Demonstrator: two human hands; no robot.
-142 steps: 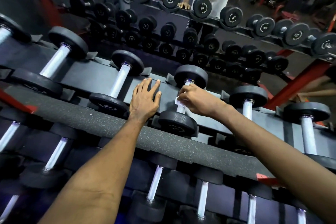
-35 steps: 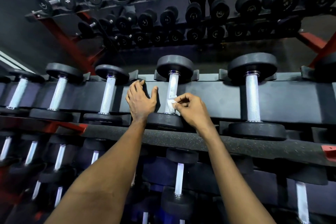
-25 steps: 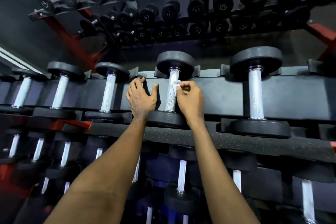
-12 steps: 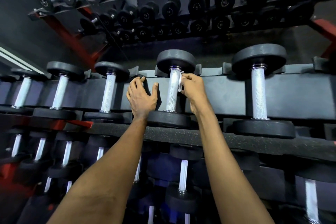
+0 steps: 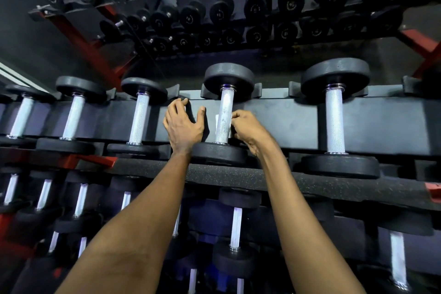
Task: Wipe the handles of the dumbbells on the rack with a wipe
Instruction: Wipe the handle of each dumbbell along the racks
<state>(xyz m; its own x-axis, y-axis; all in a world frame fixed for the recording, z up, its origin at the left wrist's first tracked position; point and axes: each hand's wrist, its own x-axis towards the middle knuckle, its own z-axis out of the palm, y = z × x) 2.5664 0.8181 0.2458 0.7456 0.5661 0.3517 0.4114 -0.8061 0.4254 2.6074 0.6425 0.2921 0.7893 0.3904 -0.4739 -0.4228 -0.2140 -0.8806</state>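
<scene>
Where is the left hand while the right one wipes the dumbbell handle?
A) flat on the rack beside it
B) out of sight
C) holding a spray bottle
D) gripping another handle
A: the left hand lies open on the rack, just left of the handle where the right hand pinches the wipe.

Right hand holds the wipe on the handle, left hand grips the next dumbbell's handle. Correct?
Not the left hand: in the head view it rests on the rack panel, gripping nothing. The right hand does hold the wipe on the handle.
</scene>
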